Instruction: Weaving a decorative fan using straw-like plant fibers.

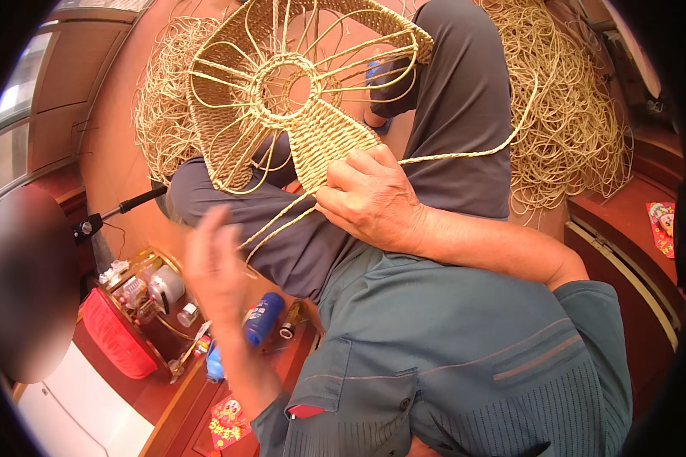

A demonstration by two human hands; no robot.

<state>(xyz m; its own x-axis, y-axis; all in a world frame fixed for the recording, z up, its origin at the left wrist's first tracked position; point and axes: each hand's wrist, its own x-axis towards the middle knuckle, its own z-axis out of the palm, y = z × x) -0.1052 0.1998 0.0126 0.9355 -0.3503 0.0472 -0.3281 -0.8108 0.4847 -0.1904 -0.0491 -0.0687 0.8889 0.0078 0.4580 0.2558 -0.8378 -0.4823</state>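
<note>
A basket (225, 137) woven from straw-coloured cord lies over my lap and legs. Its near face has a ring (258, 95) with cord-wrapped loops fanning out and a tightly woven wedge (324, 141). My right hand (377, 199) is closed on the lower edge of that wedge; the fingertips are partly hidden. From beside this hand a cord (472, 154) runs out to the right, and two strands (282, 221) trail down to the left. Blurred by motion, my left hand (215, 255) is raised near the strand ends, fingers stretched upward, with nothing visible in it.
Heaps of loose cord lie on the floor at left (171, 99) and right (564, 107). At lower left are a red basket (118, 335), a cluttered rack (156, 293) and a blue bottle (264, 318). A black pole (141, 199) reaches in from the left.
</note>
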